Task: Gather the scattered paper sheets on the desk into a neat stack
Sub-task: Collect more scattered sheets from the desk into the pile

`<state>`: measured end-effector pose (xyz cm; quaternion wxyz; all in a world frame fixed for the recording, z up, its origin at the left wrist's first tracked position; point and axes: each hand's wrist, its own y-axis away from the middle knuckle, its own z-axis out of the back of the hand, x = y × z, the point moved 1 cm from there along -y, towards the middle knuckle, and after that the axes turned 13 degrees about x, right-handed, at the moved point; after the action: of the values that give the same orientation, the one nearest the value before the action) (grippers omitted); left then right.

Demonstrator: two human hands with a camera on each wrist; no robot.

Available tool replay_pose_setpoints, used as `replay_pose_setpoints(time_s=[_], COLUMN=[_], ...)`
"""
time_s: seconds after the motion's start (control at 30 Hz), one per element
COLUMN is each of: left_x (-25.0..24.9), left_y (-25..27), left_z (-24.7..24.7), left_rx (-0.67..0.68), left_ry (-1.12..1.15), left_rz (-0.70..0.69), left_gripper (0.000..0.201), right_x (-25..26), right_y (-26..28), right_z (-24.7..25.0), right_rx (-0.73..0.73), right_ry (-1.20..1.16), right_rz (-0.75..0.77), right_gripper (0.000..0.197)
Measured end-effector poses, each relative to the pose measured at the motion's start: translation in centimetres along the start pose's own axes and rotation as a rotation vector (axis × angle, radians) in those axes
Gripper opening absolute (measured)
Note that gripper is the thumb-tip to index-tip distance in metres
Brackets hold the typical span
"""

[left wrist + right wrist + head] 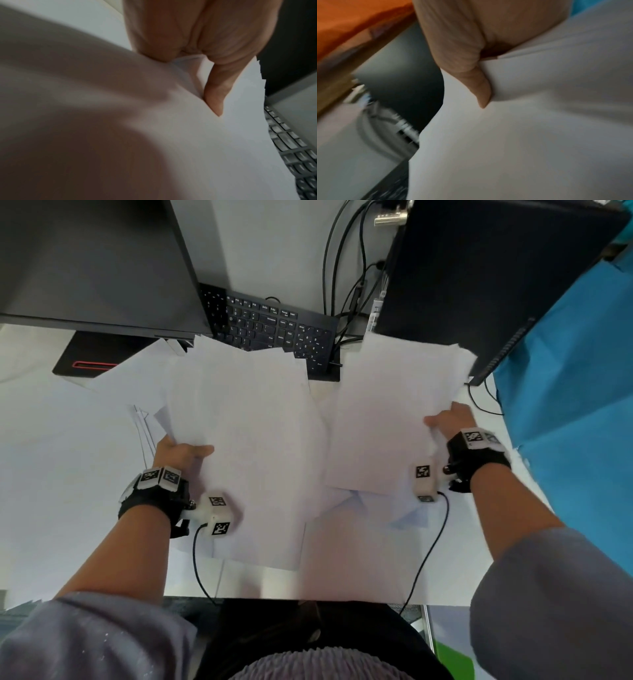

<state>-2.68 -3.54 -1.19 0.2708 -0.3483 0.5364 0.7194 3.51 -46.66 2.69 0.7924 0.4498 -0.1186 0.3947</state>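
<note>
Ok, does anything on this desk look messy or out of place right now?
Yes. The paper is in two separate fanned bundles, one gripped in the left hand, one in the right hand, edges uneven. More loose sheets lie crooked underneath, and the left bundle overlaps the keyboard.

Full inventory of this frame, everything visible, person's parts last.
left bundle of sheets: several, white, held up over the desk's middle
right bundle of sheets: several, white, held up at right
loose sheets: a few, white, flat on the desk beneath
desk: one, white
keyboard: one, black, behind the paper
monitor: one, black, far left
computer tower: one, black, far right
cables: several, black, behind the keyboard
cloth: one, blue, right edge
left hand: grips the left bundle's edge
right hand: grips the right bundle's edge
</note>
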Motion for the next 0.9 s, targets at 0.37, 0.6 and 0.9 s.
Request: replay_pose_setpoints(time_s=[0.37, 0.6, 0.9], left_x=[0.3, 0.2, 0.3], left_y=[-0.7, -0.6, -0.9], left_z=[0.1, -0.5, -0.1], left_rx=[-0.075, -0.081, -0.057], left_ry=[-0.208, -0.323, -0.334], left_rz=[-0.024, -0.076, -0.062], left_gripper=[0.040, 0.043, 0.043], right_x=[-4.2, -1.8, 0.0], right_y=[0.1, 0.2, 0.7], right_z=[-1.4, -3.6, -4.5], right_rx=[0.045, 0.128, 0.173], right_ry=[0.076, 0.042, 0.021], right_rz=[-0.221, -0.239, -0.193], right_gripper=[0.047, 0.064, 0.055])
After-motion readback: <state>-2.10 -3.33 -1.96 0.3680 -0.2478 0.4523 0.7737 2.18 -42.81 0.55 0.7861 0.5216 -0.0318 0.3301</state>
